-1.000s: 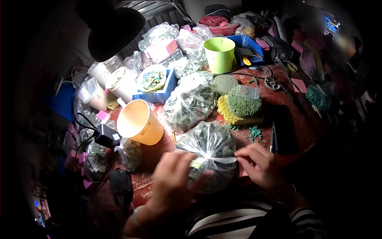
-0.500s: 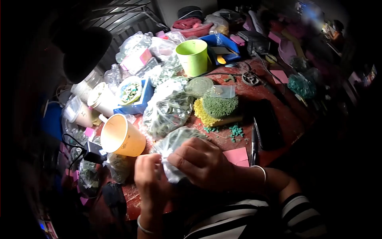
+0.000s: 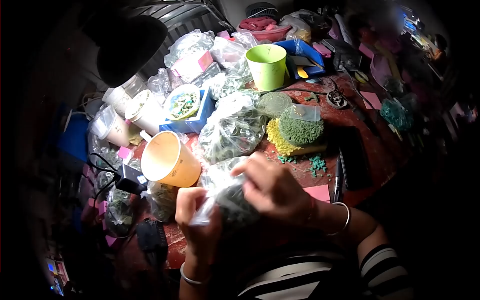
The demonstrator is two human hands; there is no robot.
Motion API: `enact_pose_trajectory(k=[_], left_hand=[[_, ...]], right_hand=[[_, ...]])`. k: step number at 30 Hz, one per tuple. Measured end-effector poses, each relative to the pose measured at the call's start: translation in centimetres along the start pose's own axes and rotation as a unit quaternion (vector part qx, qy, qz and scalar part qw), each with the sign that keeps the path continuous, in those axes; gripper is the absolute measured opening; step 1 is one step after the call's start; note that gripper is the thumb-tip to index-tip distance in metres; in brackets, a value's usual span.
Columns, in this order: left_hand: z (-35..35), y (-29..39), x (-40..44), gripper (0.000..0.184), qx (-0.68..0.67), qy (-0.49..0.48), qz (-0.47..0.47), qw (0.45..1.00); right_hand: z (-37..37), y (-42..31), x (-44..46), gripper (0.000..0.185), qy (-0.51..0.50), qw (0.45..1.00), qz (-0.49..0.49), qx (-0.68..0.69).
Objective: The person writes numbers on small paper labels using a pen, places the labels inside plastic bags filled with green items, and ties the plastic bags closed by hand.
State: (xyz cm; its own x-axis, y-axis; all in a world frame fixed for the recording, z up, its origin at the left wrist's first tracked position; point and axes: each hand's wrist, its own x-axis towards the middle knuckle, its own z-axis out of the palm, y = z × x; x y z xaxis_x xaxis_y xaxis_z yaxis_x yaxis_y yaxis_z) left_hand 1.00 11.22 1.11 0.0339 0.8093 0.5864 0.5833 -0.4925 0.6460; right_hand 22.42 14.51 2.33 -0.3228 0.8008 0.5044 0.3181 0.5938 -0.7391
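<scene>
A clear plastic bag [image 3: 231, 200] with dark green contents lies in front of me at the near edge of the table. My left hand [image 3: 198, 215] is closed on a gathered, whitish part of the bag at its left side. Over the bag's upper right, my right hand [image 3: 272, 187] has its fingers curled in and pinching at the film; motion blurs the fingertips slightly. Just beyond my left hand, an orange cup [image 3: 171, 159] leans to one side. A larger clear bag of green pieces [image 3: 232, 125] sits directly behind the one I hold.
A green mound [image 3: 301, 127] and yellow granules [image 3: 280, 140] sit right of centre, with teal crumbs [image 3: 316, 164] beside them. A phone-like black slab [image 3: 353, 162], a pen [image 3: 338, 180] and pink paper [image 3: 317, 193] lie nearby. Behind stand a lime-green bucket [image 3: 266, 70] and blue box [image 3: 182, 125]. A dark lamp [image 3: 132, 50] overhangs the left.
The bag's bunched neck, pinched between both hands before, is now looser and spread wider. My right hand has lifted slightly up and right. The whole view has shifted a little.
</scene>
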Motion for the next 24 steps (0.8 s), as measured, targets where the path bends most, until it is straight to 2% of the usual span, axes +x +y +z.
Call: enact_pose_trajectory(k=[1,2,3,4,5,8,9,11,12,14,15,16,17,19,21,22,23,24], left_hand=[[-0.4,-0.2,-0.2,0.016,0.003,0.003,0.000,1.000],[-0.9,-0.5,-0.3,0.015,0.011,0.026,-0.063,0.998],[-1.2,-0.7,-0.3,0.015,0.018,0.050,-0.125,0.991],[-1.2,-0.6,-0.1,0.015,0.018,0.054,-0.128,0.990],[-1.3,-0.2,0.5,0.016,-0.010,0.026,-0.099,0.995],[-1.2,0.4,1.8,0.024,-0.083,-0.069,-0.025,0.994],[-2.1,1.0,1.8,0.025,-0.073,-0.129,-0.075,0.986],[-3.2,1.5,1.6,0.025,-0.176,-0.142,-0.225,0.948],[-3.9,2.1,1.8,0.025,-0.174,-0.140,-0.225,0.948],[-5.1,3.1,2.1,0.025,-0.203,-0.134,-0.238,0.940],[-5.5,2.8,2.1,0.025,-0.203,-0.132,-0.239,0.940],[-6.0,2.4,2.0,0.026,-0.054,-0.144,-0.099,0.983],[-6.2,2.2,1.8,0.027,0.098,-0.152,0.043,0.983],[-5.8,3.1,1.4,0.030,0.117,-0.140,0.061,0.981],[-5.7,3.7,0.8,0.030,0.152,-0.155,0.106,0.970],[-5.8,3.8,0.4,0.028,0.173,-0.165,0.113,0.964],[-5.8,3.8,0.1,0.028,0.176,-0.165,0.115,0.964],[-5.7,3.7,-0.2,0.026,0.196,-0.149,0.106,0.963]], right_hand=[[-0.4,0.2,0.2,0.029,0.042,0.999,0.028,-0.019],[-0.6,1.0,0.5,0.027,0.090,0.995,0.022,-0.031],[-1.3,1.5,0.4,0.028,0.064,0.997,0.022,-0.039],[-1.4,1.4,0.2,0.027,0.022,0.999,0.021,-0.024],[-1.6,0.8,0.0,0.026,-0.020,0.999,0.024,-0.008],[-0.5,0.0,0.2,0.012,-0.061,0.997,-0.034,-0.036],[-0.5,-0.1,0.3,0.012,-0.060,0.997,-0.035,-0.036],[-0.8,-0.7,0.9,0.013,0.073,0.997,0.040,-0.003],[-1.0,-0.3,1.1,0.017,0.123,0.990,0.068,0.032],[-1.8,0.7,0.7,0.015,0.149,0.971,0.139,0.127],[-1.4,1.2,0.6,0.014,0.175,0.973,0.088,0.121],[-1.0,1.7,0.4,0.015,0.199,0.973,0.036,0.112],[-1.2,0.6,0.6,0.015,0.198,0.973,0.037,0.113],[-1.3,-2.0,0.9,0.017,0.090,0.983,-0.159,-0.005],[-0.2,-3.2,0.9,0.019,-0.020,0.936,-0.335,-0.102],[1.3,-2.8,0.9,0.018,-0.067,0.930,-0.347,-0.104],[1.4,-3.1,0.6,0.016,-0.126,0.937,-0.292,-0.143],[1.2,-2.9,0.7,0.015,-0.148,0.932,-0.278,-0.181]])
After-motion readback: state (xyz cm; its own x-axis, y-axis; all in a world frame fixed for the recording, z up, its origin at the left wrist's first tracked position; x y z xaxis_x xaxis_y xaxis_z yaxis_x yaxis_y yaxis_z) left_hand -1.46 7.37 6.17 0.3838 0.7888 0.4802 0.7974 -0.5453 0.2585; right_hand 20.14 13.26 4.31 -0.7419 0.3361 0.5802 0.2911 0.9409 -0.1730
